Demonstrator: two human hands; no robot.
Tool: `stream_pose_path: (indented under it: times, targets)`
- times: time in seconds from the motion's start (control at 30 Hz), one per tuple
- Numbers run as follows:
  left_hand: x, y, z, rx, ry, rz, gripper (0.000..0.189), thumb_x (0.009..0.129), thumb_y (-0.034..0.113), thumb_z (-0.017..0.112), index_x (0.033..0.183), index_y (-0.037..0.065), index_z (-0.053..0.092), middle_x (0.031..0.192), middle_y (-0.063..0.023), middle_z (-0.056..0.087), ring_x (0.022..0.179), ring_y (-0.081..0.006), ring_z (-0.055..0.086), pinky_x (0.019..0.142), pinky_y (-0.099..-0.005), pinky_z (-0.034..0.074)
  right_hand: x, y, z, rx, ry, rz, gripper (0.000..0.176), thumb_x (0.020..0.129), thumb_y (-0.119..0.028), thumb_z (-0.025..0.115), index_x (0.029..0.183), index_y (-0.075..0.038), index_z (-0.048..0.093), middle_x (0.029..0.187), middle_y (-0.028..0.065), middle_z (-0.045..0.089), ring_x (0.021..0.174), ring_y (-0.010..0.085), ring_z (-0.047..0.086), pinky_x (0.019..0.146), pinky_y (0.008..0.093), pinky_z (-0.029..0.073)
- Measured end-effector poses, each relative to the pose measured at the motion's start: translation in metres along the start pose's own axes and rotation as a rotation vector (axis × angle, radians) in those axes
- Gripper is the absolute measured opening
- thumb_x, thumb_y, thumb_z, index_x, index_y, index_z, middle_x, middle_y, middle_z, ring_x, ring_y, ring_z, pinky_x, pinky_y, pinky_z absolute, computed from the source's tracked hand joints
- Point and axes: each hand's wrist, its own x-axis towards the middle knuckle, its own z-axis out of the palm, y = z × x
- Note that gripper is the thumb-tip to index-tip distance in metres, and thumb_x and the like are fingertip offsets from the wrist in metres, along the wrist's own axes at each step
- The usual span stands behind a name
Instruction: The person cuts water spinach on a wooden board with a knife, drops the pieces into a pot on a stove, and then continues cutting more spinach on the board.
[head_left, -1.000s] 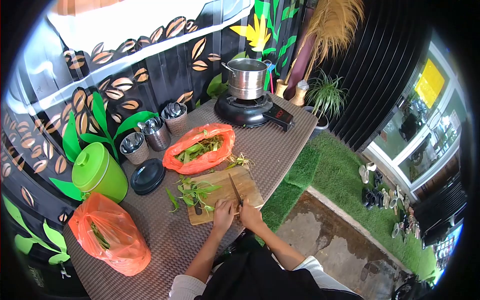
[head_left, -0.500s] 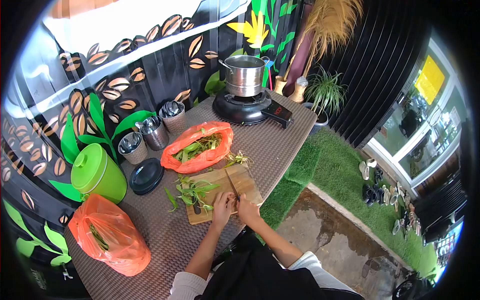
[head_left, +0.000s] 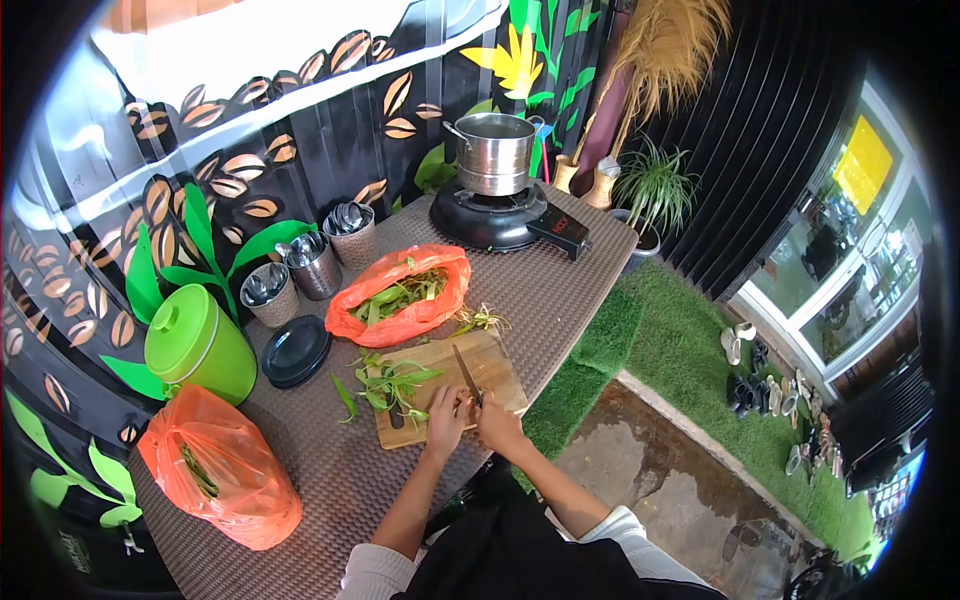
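The brown table (head_left: 335, 480) stands by a painted wall (head_left: 305, 175). Leaves (head_left: 388, 382) lie on its board (head_left: 503, 374), where the right hand (head_left: 497, 422) grips the knife (head_left: 467, 373); what the left hand (head_left: 445, 420) holds, I cannot tell.

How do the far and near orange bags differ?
Mouth: the far bag is spread wide open, while the near bag is gathered in towards its top.
Contents: the far bag shows a broad heap of greens; the near bag shows only a small green patch.
Shape: the far bag sits low and wide; the near bag stands taller.
Both are orange plastic.
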Motion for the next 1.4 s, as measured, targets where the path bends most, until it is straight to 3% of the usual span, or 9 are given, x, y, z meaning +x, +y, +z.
stream_pose_path:
  times: [0.17,0.27,0.47,0.53,0.77,0.83,1.07,1.27,1.4]
  targets:
    - [-0.006,-0.001,0.0,0.047,0.016,-0.015,0.019,0.08,-0.002,0.061,0.099,0.002,0.058,0.09,-0.0126,0.056,0.081,-0.0284,0.059,0.073,-0.0358,0.049,-0.011,-0.005,0.018,-0.058,0.031,0.065,0.033,0.092,-0.026,0.048,0.11,0.0,0.04,0.085,0.0249,0.066,0.079,0.0414,0.067,0.069,0.0474,0.054]
    - [-0.013,-0.004,0.001,0.19,0.036,0.144,0.02,0.079,-0.002,0.061,0.099,0.003,0.059,0.088,-0.0125,0.058,0.081,-0.0292,0.06,0.073,-0.0371,0.05,-0.004,-0.007,0.009,-0.03,0.029,0.044,0.033,0.092,-0.026,0.049,0.106,0.002,0.039,0.083,0.0275,0.065,0.08,0.0442,0.065,0.069,0.0519,0.052]
    - [-0.002,-0.011,-0.001,-0.021,0.066,-0.055,0.025,0.073,-0.006,0.065,0.097,0.001,0.06,0.087,-0.0127,0.06,0.083,-0.0299,0.06,0.074,-0.0379,0.048,-0.007,-0.007,-0.004,0.011,-0.052,0.017,0.034,0.091,-0.026,0.05,0.108,0.002,0.04,0.083,0.0273,0.065,0.08,0.0432,0.065,0.07,0.0518,0.052]
    - [-0.001,-0.005,-0.002,-0.085,0.062,-0.128,0.027,0.071,-0.008,0.067,0.096,-0.001,0.061,0.085,-0.0113,0.061,0.079,-0.0242,0.063,0.072,-0.0324,0.05,-0.013,-0.009,0.007,-0.059,-0.012,0.029,0.035,0.091,-0.027,0.05,0.109,0.002,0.04,0.083,0.0275,0.065,0.08,0.0434,0.065,0.069,0.0518,0.052]
    - [0.002,-0.008,-0.011,0.188,0.074,-0.123,0.02,0.067,-0.001,0.072,0.085,-0.001,0.062,0.08,-0.0143,0.061,0.082,-0.0305,0.057,0.074,-0.0382,0.045,0.006,-0.006,-0.003,-0.01,-0.028,0.028,0.03,0.093,-0.026,0.048,0.107,0.0,0.041,0.086,0.0244,0.066,0.082,0.0394,0.067,0.071,0.0468,0.054]
    - [0.0,-0.007,-0.013,0.137,0.021,-0.137,0.016,0.068,0.003,0.073,0.08,-0.001,0.064,0.081,-0.015,0.061,0.084,-0.0313,0.056,0.073,-0.0396,0.045,0.005,-0.002,-0.006,0.05,-0.02,0.007,0.031,0.093,-0.027,0.045,0.109,-0.001,0.041,0.085,0.027,0.065,0.081,0.0445,0.064,0.071,0.0521,0.052]
    - [-0.006,0.01,-0.016,0.307,0.017,0.006,0.01,0.075,0.005,0.067,0.081,-0.001,0.064,0.085,-0.0166,0.061,0.085,-0.0348,0.055,0.077,-0.0426,0.045,-0.005,-0.009,0.021,-0.015,0.005,0.091,0.032,0.093,-0.027,0.047,0.109,0.0,0.041,0.086,0.0275,0.065,0.081,0.044,0.064,0.07,0.0517,0.051]
    - [-0.011,0.004,-0.014,0.359,0.019,0.079,0.01,0.08,0.007,0.061,0.086,-0.002,0.063,0.087,-0.017,0.058,0.09,-0.036,0.053,0.082,-0.0434,0.043,-0.006,-0.01,-0.002,0.069,-0.039,-0.004,0.032,0.093,-0.027,0.047,0.108,0.001,0.041,0.085,0.0281,0.064,0.083,0.0438,0.065,0.073,0.0512,0.052]
    - [-0.01,0.004,-0.013,0.346,0.054,0.099,0.009,0.08,0.004,0.061,0.086,-0.003,0.064,0.086,-0.0172,0.059,0.087,-0.0362,0.054,0.078,-0.0421,0.044,-0.008,-0.02,0.013,-0.001,0.012,0.113,0.035,0.094,-0.029,0.045,0.109,0.002,0.042,0.087,0.0279,0.065,0.084,0.0445,0.064,0.073,0.0519,0.051]
